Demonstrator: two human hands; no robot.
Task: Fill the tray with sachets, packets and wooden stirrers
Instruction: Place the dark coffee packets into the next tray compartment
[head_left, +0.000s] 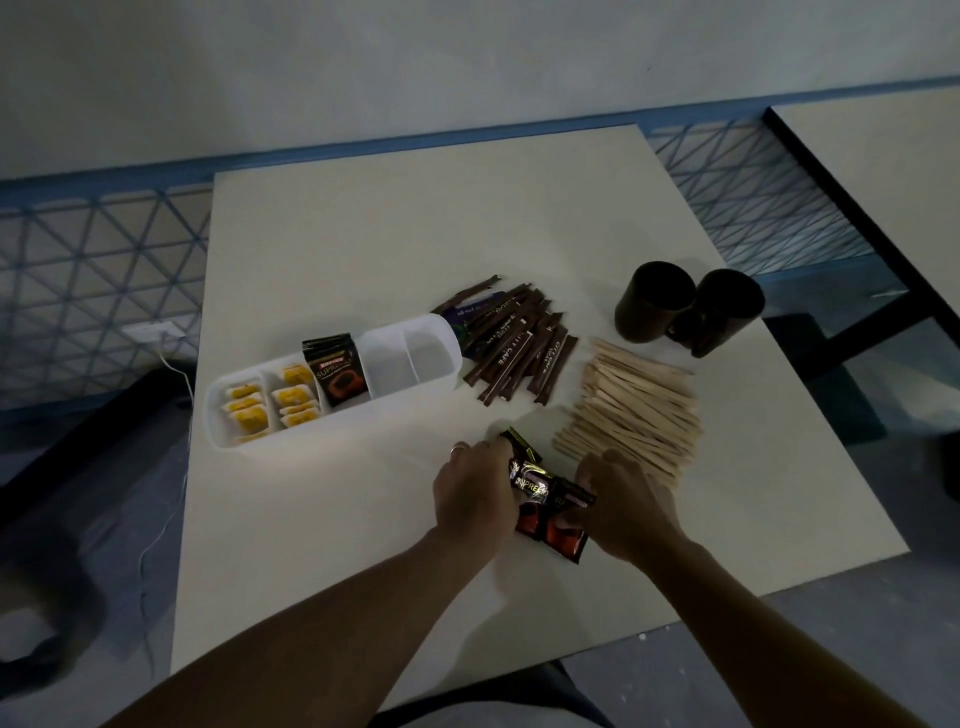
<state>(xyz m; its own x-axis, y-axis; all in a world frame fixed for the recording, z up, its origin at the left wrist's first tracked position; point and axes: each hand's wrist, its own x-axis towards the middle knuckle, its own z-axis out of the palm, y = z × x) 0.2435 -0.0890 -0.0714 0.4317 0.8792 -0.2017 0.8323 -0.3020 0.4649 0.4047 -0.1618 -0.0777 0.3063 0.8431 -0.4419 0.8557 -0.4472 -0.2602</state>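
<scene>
Head camera, looking down: both hands meet close in front of the body, over the near part of the white table (363, 234). The left hand (475, 491) and the right hand (626, 499) each have their fingers curled round a small bunch of black coffee packets (550, 512). The left grips the bunch from its left side and the right from its right side. The bunch fans out between the palms, and its lower orange-printed ends stick out toward the person. A ring (458, 448) shows on one finger of the left hand.

Just beyond the right hand, nearly touching its knuckles, lies a loose heap of wooden stirrers (631, 410). Farther out, ahead of the gap between the hands, is a pile of brown stick sachets (519, 353) spread flat on the table.

The tray (395, 366), a long white divided one, lies ahead and to the left of the left hand, well apart from it. Its right end touches or overlaps the brown stick sachets. One black packet (336, 370) stands upright in a middle compartment. Yellow sachets (244, 410) fill the compartments at the tray's far left end.

Farthest from the hands, beyond and right of the stirrers, stand two dark mugs (654, 301), side by side.
</scene>
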